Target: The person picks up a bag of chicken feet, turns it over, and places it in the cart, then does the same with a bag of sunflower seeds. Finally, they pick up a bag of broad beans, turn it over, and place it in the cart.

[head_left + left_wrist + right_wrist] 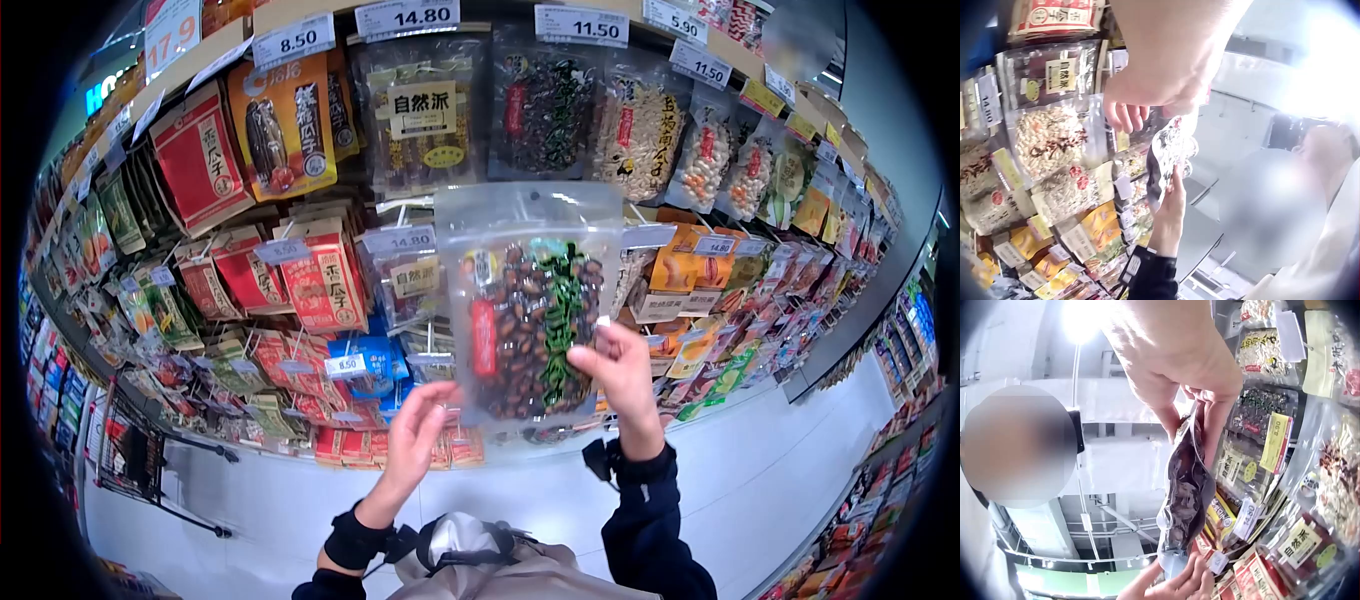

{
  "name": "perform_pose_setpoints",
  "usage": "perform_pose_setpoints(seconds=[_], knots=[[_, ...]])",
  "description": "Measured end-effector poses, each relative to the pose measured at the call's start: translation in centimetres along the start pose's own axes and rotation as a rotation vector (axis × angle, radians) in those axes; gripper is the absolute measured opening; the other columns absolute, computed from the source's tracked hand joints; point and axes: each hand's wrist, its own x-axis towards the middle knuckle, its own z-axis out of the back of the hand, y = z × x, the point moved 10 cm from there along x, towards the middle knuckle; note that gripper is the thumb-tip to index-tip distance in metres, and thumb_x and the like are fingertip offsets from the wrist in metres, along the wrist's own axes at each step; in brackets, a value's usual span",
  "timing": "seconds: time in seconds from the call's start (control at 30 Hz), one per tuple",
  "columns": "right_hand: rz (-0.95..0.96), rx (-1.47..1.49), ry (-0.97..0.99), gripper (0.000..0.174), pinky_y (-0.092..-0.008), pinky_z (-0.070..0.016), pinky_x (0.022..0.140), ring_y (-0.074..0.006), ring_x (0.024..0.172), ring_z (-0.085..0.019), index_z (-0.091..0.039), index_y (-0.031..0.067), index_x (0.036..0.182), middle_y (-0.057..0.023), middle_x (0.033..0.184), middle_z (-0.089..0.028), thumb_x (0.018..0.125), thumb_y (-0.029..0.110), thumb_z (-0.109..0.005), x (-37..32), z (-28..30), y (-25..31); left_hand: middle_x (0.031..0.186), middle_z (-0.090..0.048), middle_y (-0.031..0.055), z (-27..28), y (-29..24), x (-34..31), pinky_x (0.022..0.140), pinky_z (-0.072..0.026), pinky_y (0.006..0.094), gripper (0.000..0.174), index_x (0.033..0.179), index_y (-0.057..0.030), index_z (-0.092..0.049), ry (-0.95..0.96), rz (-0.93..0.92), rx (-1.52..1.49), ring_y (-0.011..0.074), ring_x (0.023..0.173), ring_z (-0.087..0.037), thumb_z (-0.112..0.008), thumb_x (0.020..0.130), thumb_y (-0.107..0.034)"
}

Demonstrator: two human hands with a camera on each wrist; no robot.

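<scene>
While right hand [622, 378] grips clear bag [530, 335], left hand [412, 428] beside it, grip released, contact unclear.

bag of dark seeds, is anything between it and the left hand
Nothing visible is between the left hand and the bag of dark seeds; the fingers are close to its lower corner; I can't tell if they touch.

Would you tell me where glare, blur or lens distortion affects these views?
Head: fisheye distortion bows the upper shelf edge, corners black. Left wrist: white glare washes out the upper right; a round patch is blurred. Right wrist: a ceiling light flares; a round patch at left is blurred.
</scene>
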Motion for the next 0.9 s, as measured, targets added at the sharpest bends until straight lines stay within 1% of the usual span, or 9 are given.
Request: perform_pose_setpoints(seconds=[0.07, 0.1, 0.17, 0.37, 0.4, 0.53, 0.73, 0.83, 0.9], knots=[[-0.010, 0.091, -0.026, 0.019, -0.0149, -0.0239, 0.047, 0.0018, 0.056, -0.030, -0.054, 0.0005, 0.082, 0.0111, 0.062, -0.035, 0.071, 0.007, -0.069, -2.1, -0.7, -0.5, 0.117, -0.045, 0.0127, -1.2, -3.1, 0.1, 0.086, -0.0380, 0.0307, 0.054, 0.121, 0.0048, -0.036, 0.080, -0.081, 0.059, 0.0199, 0.108, -0.045, -0.044, 0.087, -0.036], [-0.001, 0.161, -0.037, 0.019, -0.0150, -0.0227, 0.047, 0.0018, 0.056, -0.029, -0.054, 0.0003, 0.080, 0.0111, 0.061, -0.034, 0.071, 0.007, -0.069, -3.0, -0.9, -0.6, 0.119, -0.044, 0.0130, -1.8, -3.4, 0.1, 0.087, -0.0370, 0.0312, 0.057, 0.123, 0.0052, -0.034, 0.135, -0.096, -0.010, 0.0199, 0.108, -0.045, -0.047, 0.085, -0.036], [-0.014, 0.111, -0.056, 0.017, -0.0151, -0.0208, 0.046, 0.0016, 0.053, -0.028, -0.052, 0.0010, 0.076, 0.0108, 0.061, -0.034, 0.071, 0.004, -0.068, -4.5, -0.8, -1.3, 0.120, -0.044, 0.0130, -3.3, -4.1, -0.3, 0.086, -0.0385, 0.0293, 0.052, 0.122, 0.0050, -0.034, 0.180, -0.067, -0.075, 0.0184, 0.107, -0.046, -0.054, 0.084, -0.024], [0.009, 0.068, -0.050, 0.017, -0.0155, -0.0192, 0.045, 0.0021, 0.052, -0.028, -0.054, -0.0006, 0.078, 0.0111, 0.060, -0.034, 0.069, 0.002, -0.069, -7.2, -0.2, -2.0, 0.107, -0.054, 0.0094, -4.4, -2.6, -1.5, 0.075, -0.0431, 0.0211, 0.048, 0.119, 0.0043, -0.037, 0.055, 0.082, 0.041, 0.0102, 0.093, -0.053, -0.059, 0.078, -0.001], [-0.002, 0.044, -0.049, 0.017, -0.0155, -0.0193, 0.045, 0.0021, 0.052, -0.029, -0.055, -0.0006, 0.078, 0.0111, 0.059, -0.034, 0.069, 0.002, -0.069, -7.4, 0.0, -2.0, 0.099, -0.058, 0.0057, -4.6, -2.7, -1.6, 0.065, -0.0417, 0.0165, 0.046, 0.119, 0.0035, -0.038, 0.030, 0.067, 0.019, 0.0035, 0.079, -0.051, -0.059, 0.079, -0.004], [-0.042, 0.074, -0.052, 0.016, -0.0155, -0.0202, 0.046, 0.0016, 0.053, -0.029, -0.056, -0.0004, 0.078, 0.0107, 0.060, -0.034, 0.069, 0.001, -0.069, -7.6, 0.2, -1.9, 0.090, -0.058, -0.0008, -4.5, -1.7, -2.2, 0.052, -0.0294, 0.0114, 0.047, 0.121, 0.0024, -0.039, 0.008, 0.068, 0.041, -0.0032, 0.061, -0.037, -0.060, 0.079, -0.004], [-0.205, 0.237, -0.130, 0.016, -0.0145, -0.0253, 0.048, 0.0018, 0.056, -0.034, -0.057, -0.0025, 0.083, 0.0094, 0.063, -0.041, 0.070, -0.003, -0.066, -7.4, -0.3, -3.2, 0.088, -0.058, 0.0011, -4.5, -1.9, -2.4, 0.056, -0.0344, 0.0125, 0.049, 0.123, 0.0027, -0.037, 0.012, 0.097, -0.003, -0.0009, 0.066, -0.044, -0.058, 0.080, -0.003], [-0.146, 0.203, 0.003, 0.017, -0.0136, -0.0322, 0.052, 0.0010, 0.061, -0.042, -0.057, -0.0050, 0.091, 0.0054, 0.070, -0.052, 0.077, 0.002, -0.061, -7.3, -0.3, -4.1, 0.098, -0.059, 0.0101, -4.8, -2.0, -2.2, 0.070, -0.0447, 0.0198, 0.047, 0.125, 0.0040, -0.033, 0.023, 0.148, -0.161, 0.0094, 0.085, -0.055, -0.053, 0.083, -0.002], [-0.150, 0.284, 0.069, 0.021, -0.0155, -0.0407, 0.060, -0.0031, 0.067, -0.052, -0.054, -0.0073, 0.098, -0.0010, 0.079, -0.059, 0.081, 0.006, -0.055, -7.4, -1.4, -3.5, 0.099, -0.059, 0.0110, -4.4, -2.1, -2.2, 0.074, -0.0447, 0.0212, 0.047, 0.125, 0.0047, -0.032, 0.014, 0.142, -0.202, 0.0103, 0.088, -0.055, -0.052, 0.082, -0.001]])
